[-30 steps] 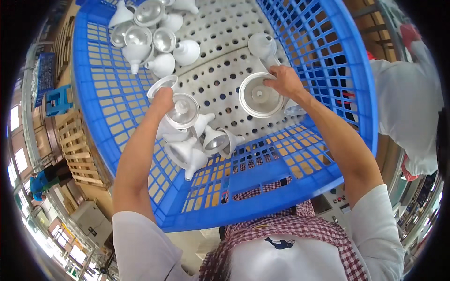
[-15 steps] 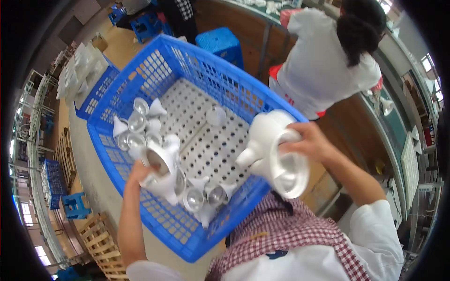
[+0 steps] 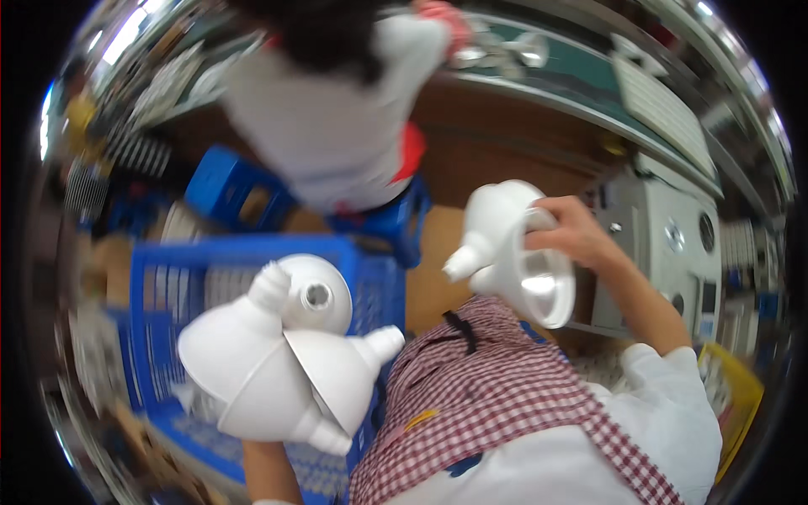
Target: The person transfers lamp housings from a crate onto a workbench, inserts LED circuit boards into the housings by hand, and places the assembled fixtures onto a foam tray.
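Up in the air at the left, a cluster of white bell-shaped lamp shells (image 3: 261,370) with narrow stepped necks fills the space over my left forearm. My left hand is behind them; only the wrist (image 3: 268,459) shows, and the cluster rests in its grip. On the right, my right hand (image 3: 568,229) is closed on the rim of another bunch of white lamp shells (image 3: 505,240), thumb and fingers reaching into an opening. One of these shells turns its shiny silvery inside toward me. Their necks point left.
Below the left cluster stands a blue plastic basket (image 3: 244,250) with slatted walls. Ahead, a person in a white top (image 3: 320,126) works at a green-topped bench (image 3: 581,71), beside blue stools (image 3: 231,189). A pale machine (image 3: 656,244) stands right; a yellow crate (image 3: 741,412) is at lower right.
My view has turned right, so the basket now lies at lower left. The left-hand shells have risen out of the basket toward me. My right hand keeps its bunch.
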Action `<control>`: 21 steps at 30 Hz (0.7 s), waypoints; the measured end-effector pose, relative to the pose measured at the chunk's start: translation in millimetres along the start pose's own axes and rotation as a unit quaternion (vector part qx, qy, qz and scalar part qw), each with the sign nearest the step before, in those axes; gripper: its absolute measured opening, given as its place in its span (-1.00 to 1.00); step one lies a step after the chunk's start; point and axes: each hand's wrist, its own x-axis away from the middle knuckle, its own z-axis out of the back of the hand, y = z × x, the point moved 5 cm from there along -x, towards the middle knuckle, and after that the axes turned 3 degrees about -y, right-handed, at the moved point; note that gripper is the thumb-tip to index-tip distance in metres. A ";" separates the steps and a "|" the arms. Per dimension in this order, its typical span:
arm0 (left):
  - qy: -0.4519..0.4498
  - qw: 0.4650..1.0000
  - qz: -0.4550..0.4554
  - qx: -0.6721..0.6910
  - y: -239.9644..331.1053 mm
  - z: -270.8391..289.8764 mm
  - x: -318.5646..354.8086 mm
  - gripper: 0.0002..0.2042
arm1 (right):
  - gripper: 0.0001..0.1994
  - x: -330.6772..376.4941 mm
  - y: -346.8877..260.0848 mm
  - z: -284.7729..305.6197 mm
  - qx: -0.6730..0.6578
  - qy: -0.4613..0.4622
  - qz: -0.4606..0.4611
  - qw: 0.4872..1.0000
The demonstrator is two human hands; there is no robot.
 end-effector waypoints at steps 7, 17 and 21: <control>-0.128 0.978 -0.158 -0.054 110.9 -234.0 -228.8 -0.59 | -0.75 14.7 86.3 110.8 -0.094 0.010 -0.056 0.994; -0.216 0.822 -0.344 -0.399 226.4 -442.4 -470.2 -0.49 | -0.74 -32.5 136.0 319.1 -0.175 0.199 -0.098 0.959; -0.342 0.862 -0.372 -0.037 176.7 -489.4 -585.4 -0.65 | -0.74 -89.1 135.3 392.8 -0.092 0.237 -0.067 0.965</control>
